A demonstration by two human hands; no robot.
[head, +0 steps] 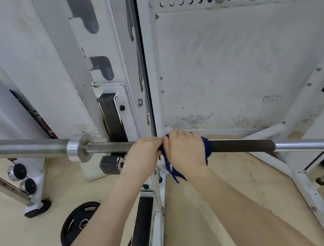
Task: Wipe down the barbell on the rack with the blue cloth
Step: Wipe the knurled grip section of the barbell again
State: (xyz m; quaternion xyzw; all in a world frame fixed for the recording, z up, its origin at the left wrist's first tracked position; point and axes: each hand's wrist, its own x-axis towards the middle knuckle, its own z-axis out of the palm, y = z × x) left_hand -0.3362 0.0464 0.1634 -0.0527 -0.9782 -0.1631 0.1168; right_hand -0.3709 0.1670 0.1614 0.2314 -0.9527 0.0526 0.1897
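both hands [144, 153] [184, 150] curled round barbell [240, 145]; blue cloth [170, 166] under right fingers.

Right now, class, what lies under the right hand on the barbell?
The blue cloth is wrapped around the barbell beneath the right hand. The bar surface there is covered.

Two bare forearms, no sleeves visible; a thin gold ring [181, 132] circles one finger of the right hand [184, 150].
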